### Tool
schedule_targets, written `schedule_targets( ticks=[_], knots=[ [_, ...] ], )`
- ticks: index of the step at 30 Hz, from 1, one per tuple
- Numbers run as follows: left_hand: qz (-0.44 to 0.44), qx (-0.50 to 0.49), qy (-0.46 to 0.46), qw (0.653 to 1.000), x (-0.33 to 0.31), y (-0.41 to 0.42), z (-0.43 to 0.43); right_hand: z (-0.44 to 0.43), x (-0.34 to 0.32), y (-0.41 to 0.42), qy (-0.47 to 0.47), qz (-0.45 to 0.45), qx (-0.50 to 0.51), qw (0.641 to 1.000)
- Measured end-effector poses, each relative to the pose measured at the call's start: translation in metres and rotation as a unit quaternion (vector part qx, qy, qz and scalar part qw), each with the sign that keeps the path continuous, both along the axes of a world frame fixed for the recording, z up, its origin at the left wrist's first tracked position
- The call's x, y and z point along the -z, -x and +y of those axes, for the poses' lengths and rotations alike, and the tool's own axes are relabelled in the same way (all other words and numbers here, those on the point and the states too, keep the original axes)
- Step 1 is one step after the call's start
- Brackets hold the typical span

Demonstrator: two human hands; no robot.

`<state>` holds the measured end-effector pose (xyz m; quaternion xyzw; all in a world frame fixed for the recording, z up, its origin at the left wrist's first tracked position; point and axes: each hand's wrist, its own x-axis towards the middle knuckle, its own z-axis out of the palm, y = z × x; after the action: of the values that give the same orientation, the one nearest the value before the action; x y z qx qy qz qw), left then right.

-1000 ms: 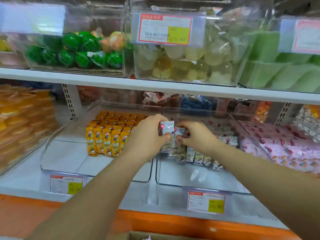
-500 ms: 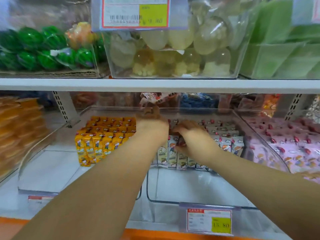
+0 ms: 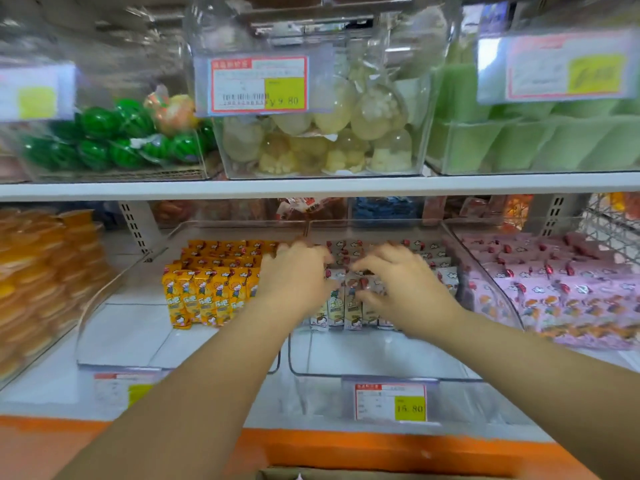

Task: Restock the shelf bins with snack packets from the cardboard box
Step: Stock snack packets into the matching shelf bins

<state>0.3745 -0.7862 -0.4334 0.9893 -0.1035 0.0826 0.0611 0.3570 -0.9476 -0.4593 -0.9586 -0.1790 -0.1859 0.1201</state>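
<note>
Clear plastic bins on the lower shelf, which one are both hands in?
The middle clear plastic bin of grey-white snack packets, between the yellow-packet bin and the pink-packet bin.

- Green watermelon-striped balls (image 3: 100,140) on the upper shelf, far left.
- Pale translucent globes (image 3: 329,133) to their right, behind a red-framed price label (image 3: 258,84) with a yellow patch.
- Pale green packs (image 3: 536,140) at upper right.
- White shelf board (image 3: 311,187) beneath all three.
- Stacked orange cups (image 3: 41,271) at lower left.
- A lower price label (image 3: 390,402) reading 15.80, near centre.
- Orange edge strip (image 3: 346,448) along the near front.
- Wire basket (image 3: 613,223) at far right.
</note>
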Motion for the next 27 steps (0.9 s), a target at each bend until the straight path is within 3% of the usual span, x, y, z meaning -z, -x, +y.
schedule_targets(
  ticks=[7, 12, 16, 21, 27],
  knots=[
    [-0.096, 0.067, 0.249, 0.961, 0.031, 0.096, -0.015, -0.016, 0.012, 0.099, -0.105, -0.035, -0.030, 0.993],
    [-0.052, 0.103, 0.318, 0.941, 0.069, 0.158, -0.018, -0.028, 0.050, 0.172, -0.147, 0.053, -0.011, 0.988],
    [0.013, 0.075, 0.315, 0.946, 0.126, 0.194, -0.022, -0.040, 0.102, 0.210, -0.176, 0.148, 0.033, 0.973],
    [0.191, 0.030, 0.277, 0.941, 0.205, 0.225, -0.029, -0.066, 0.178, 0.246, -0.166, 0.322, 0.124, 0.924],
    [0.307, 0.002, 0.151, 0.939, 0.258, 0.227, -0.022, -0.085, 0.225, 0.250, -0.064, 0.400, 0.207, 0.891]
  ],
)
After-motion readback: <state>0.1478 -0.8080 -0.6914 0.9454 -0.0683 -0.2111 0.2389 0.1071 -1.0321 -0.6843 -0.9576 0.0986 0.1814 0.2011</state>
